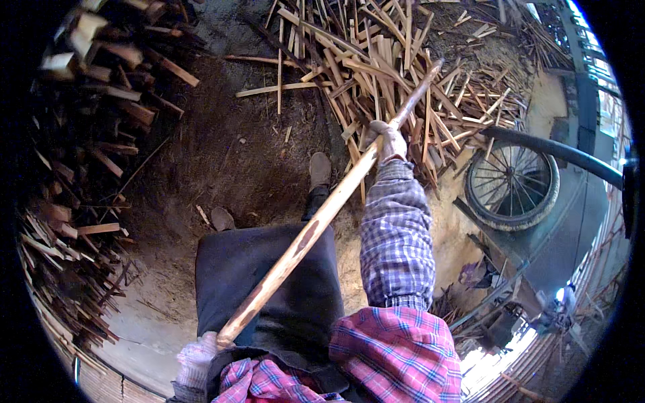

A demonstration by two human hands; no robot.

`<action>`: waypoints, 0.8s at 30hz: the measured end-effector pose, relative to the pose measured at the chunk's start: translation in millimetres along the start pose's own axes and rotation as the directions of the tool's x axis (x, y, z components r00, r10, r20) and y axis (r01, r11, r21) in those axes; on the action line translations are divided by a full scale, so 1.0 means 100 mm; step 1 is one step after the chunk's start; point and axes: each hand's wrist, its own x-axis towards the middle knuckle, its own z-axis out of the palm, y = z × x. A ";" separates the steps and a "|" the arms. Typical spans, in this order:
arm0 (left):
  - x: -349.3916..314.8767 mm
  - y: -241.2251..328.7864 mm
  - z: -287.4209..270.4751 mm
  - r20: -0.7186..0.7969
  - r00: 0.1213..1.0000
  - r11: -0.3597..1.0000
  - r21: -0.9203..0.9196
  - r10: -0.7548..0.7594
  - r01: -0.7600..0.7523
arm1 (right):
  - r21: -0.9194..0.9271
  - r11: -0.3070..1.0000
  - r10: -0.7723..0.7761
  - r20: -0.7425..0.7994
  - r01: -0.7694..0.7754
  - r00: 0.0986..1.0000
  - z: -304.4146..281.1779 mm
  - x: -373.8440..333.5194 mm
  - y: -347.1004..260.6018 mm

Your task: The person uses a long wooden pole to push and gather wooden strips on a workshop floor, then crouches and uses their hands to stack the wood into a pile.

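A long wooden pole (322, 218), pale and peeled with brown bark patches, slants across my front. Its far, darker end lies over a heap of split wood sticks (383, 60). My right hand (390, 141), gloved and at the end of a checked sleeve, is wrapped round the pole in its upper part, by the heap's near edge. Low on the left, my left hand (197, 356), in a pale glove, closes round the near end close to my body. Part of that hand is hidden by the pole and clothing.
Stacked split firewood (101, 87) lines the left side, with thinner sticks nearer me. On the right stands a spoked wheel (512, 178) beneath a dark curved bar (557, 149). My shoes (320, 169) rest on the brown dirt floor (222, 141).
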 end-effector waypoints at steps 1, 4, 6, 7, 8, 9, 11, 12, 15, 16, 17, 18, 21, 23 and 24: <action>-0.08 -0.19 -0.02 -0.030 1.000 1.000 0.005 0.002 -0.002 | 0.212 0.977 0.012 0.030 -0.018 0.999 0.18 -0.32 0.10; -0.28 -0.83 -0.07 -0.173 0.985 1.000 -0.007 0.021 -0.022 | 0.259 0.950 -0.155 -0.100 0.176 0.983 0.38 -0.64 0.84; -0.46 -1.39 0.16 -0.217 0.974 0.998 0.022 -0.061 0.067 | 0.229 0.954 -0.175 -0.098 0.194 0.980 0.65 -1.15 1.06; -0.62 -1.54 0.26 -0.310 0.946 0.991 0.053 -0.099 0.121 | 0.218 0.957 -0.182 -0.072 0.193 0.981 0.88 -1.43 1.19; -0.85 -1.89 0.59 -0.182 0.956 0.970 0.035 -0.229 0.239 | 0.298 0.954 -0.069 0.067 0.046 0.995 1.01 -1.85 1.03; -0.93 -2.16 0.83 -0.045 0.942 0.942 0.042 -0.332 0.334 | 0.198 0.978 0.041 0.125 -0.066 0.991 1.02 -2.05 1.03; -0.82 -2.10 0.70 0.079 0.827 0.830 0.013 -0.557 0.557 | 0.226 0.953 0.178 0.117 -0.201 0.977 1.11 -2.02 1.27; -0.83 -2.01 0.58 0.143 0.735 0.745 0.026 -0.663 0.667 | 0.309 0.924 0.216 0.067 -0.226 0.974 1.18 -1.97 1.42; -0.46 -1.59 0.36 0.095 0.697 0.704 0.099 -0.710 0.703 | 0.248 0.910 0.318 0.095 -0.332 0.943 1.14 -1.65 1.21; -0.33 -1.43 0.29 0.088 0.703 0.709 0.101 -0.706 0.698 | 0.272 0.901 0.318 0.119 -0.339 0.940 1.03 -1.52 1.10; -0.28 -1.22 0.22 0.080 0.698 0.702 0.103 -0.712 0.705 | 0.289 0.888 0.323 0.157 -0.356 0.933 0.96 -1.42 1.02; -0.25 -1.01 0.13 0.076 0.694 0.698 0.116 -0.716 0.707 | 0.310 0.872 0.336 0.186 -0.380 0.923 0.86 -1.34 0.97; -0.07 -0.74 0.00 0.115 0.675 0.684 0.168 -0.729 0.710 | 0.337 0.904 0.242 0.107 -0.264 0.964 0.64 -1.10 0.81; 0.12 -0.50 -0.10 0.142 0.688 0.702 0.185 -0.712 0.688 | 0.307 0.920 0.207 0.142 -0.242 0.968 0.42 -0.94 0.39; 0.41 -0.19 -0.31 0.148 0.706 0.721 0.183 -0.692 0.669 | 0.353 0.913 0.164 0.136 -0.202 0.977 0.23 -0.83 0.13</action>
